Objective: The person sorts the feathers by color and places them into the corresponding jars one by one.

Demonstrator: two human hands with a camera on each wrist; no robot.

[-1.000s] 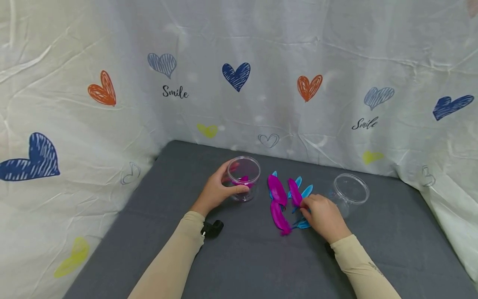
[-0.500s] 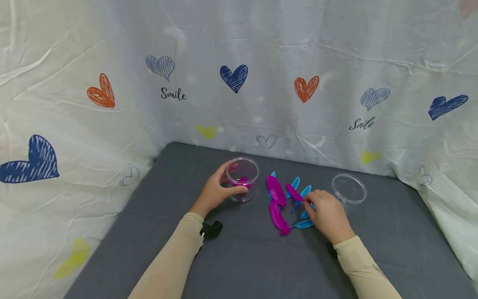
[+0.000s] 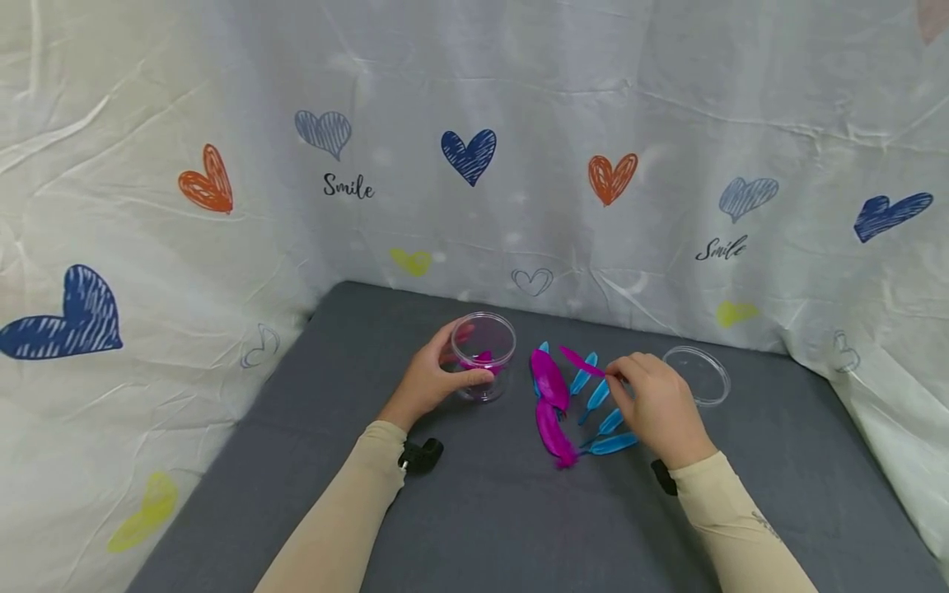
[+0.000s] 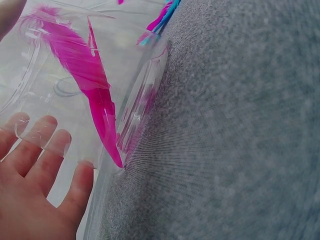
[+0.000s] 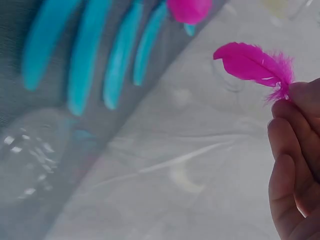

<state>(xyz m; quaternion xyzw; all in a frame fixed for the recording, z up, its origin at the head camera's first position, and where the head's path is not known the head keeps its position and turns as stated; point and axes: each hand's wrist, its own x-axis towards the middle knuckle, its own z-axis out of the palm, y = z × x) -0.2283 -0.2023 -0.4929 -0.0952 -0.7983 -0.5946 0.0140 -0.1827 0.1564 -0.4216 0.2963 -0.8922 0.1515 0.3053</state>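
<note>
My left hand [image 3: 430, 380] grips a clear plastic jar [image 3: 483, 336] standing upright on the grey cloth, thumb in front and fingers behind. Inside that jar are magenta feathers [image 4: 95, 85], seen closely in the left wrist view. My right hand [image 3: 660, 403] pinches one magenta feather [image 5: 252, 62] by its fluffy end, raised above the cloth. Below it lie several blue feathers [image 3: 614, 443], fanned out side by side. Left of these, two magenta feathers [image 3: 550, 380] lie in a column, partly covering more blue.
A second clear jar [image 3: 697, 375] stands at the right, partly hidden behind my right hand. The grey cloth [image 3: 489, 511] covers the table. At its back and left hangs a white curtain [image 3: 549, 107] printed with hearts.
My right hand has lifted the magenta feather off the blue feathers, moving up and slightly right, which uncovers more of the blue ones. The left hand and its jar stay in place.
</note>
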